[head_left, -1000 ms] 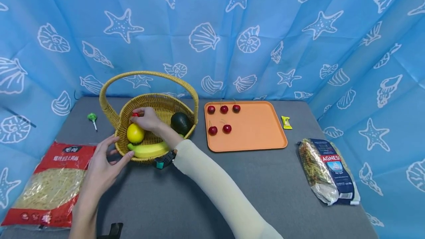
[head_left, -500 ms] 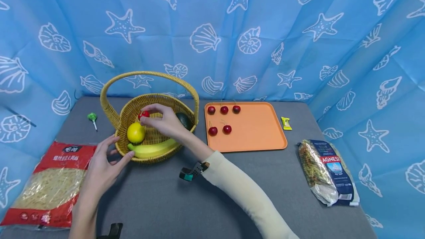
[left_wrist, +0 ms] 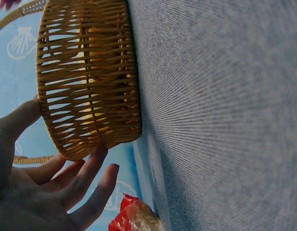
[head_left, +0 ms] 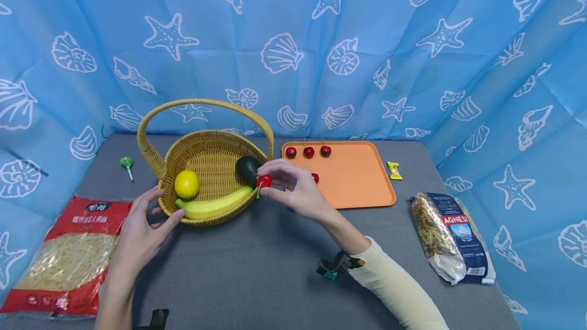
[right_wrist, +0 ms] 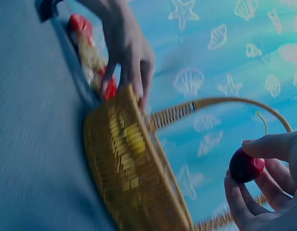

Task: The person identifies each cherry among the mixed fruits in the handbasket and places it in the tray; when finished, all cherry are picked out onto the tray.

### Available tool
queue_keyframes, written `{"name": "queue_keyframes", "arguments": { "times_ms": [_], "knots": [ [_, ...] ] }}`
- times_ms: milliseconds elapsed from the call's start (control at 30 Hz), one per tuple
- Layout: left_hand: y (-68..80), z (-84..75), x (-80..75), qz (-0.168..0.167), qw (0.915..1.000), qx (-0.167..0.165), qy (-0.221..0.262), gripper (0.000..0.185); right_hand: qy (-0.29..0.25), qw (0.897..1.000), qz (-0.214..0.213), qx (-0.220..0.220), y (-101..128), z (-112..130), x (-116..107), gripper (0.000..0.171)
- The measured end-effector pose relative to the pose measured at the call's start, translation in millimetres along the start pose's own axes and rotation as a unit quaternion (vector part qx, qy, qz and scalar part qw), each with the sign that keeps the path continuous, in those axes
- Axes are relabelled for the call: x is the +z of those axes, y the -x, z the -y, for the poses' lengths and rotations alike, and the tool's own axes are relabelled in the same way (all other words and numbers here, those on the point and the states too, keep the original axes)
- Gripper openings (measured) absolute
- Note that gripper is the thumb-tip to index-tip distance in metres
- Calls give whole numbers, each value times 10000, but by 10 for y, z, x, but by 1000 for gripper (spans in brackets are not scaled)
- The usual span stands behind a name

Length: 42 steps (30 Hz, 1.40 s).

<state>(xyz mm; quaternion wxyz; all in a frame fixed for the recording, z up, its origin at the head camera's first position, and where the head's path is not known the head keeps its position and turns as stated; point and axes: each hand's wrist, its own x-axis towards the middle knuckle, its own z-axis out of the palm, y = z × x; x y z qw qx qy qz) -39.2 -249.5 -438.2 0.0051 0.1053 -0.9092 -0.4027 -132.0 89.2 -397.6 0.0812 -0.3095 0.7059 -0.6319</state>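
we carry a cherry (head_left: 263,181), pinched in the right hand (head_left: 295,192), toward the tray (head_left: 362,187) at 3 o'clock; left hand (head_left: 139,228), fingers spread, steadies the basket (head_left: 215,218).

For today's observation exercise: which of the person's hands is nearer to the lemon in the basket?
Left. The left hand rests on the basket rim beside the lemon; the right hand holds a cherry outside, past the avocado.

Bare orange tray (head_left: 357,182) right; basket (head_left: 208,157) blocks left.
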Motion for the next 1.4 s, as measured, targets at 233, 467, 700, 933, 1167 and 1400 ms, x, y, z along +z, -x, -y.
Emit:
{"name": "queue_keyframes", "arguments": {
  "times_ms": [233,467,700,933,1167,1400],
  "knots": [
    [1,5,-4,-24,10000,9,5,87,836,9942,-592,319,341,-173,-433,14],
    [-12,16,-12,-55,10000,79,-22,87,1487,9785,-1146,857,478,-525,-891,27],
    [-14,19,-13,-75,10000,50,-33,87,2638,9483,-1215,1277,512,-869,-1197,34],
    [-17,18,-6,-90,9999,81,-70,87,3105,9330,-1080,1466,498,-1022,-1307,36],
    [-23,22,-5,-28,9998,112,-139,88,3024,9352,-946,1581,504,-1027,-1319,41],
    [1,26,8,-54,9980,235,-590,88,2981,9370,-933,1564,523,-1035,-1311,43]
  ]
}}
